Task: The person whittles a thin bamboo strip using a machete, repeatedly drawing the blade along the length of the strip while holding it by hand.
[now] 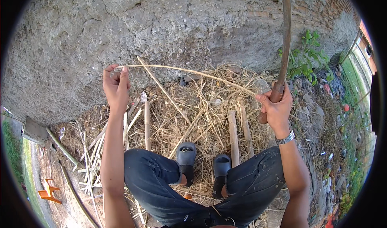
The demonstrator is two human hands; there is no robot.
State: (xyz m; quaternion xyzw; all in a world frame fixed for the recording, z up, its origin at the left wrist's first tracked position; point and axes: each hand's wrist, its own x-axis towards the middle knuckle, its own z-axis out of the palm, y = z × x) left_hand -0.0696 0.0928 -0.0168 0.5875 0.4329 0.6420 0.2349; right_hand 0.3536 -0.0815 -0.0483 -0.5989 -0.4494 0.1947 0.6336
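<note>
Rough grey plaster wall (161, 26) up top, straw-like shavings (205, 119) under it. Lower left there's a loose heap of pale split strips (93, 163), so I'd say plenty's done. Upper left, the left hand (117, 85) pinches a thin pale bamboo-like strip (181, 69), forearm nearly vertical, strip arching across the upper middle. Lower-middle tan wooden slats (234, 137) look unsplit, probably some left. Right of centre, the raised right hand (279, 107) grips a long brown machete (286, 38), blade up, strip's other end at its thumb.

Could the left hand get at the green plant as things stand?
Probably not: the plant grows beyond the right hand and its knife, and the left hand is pinching a strip.
</note>
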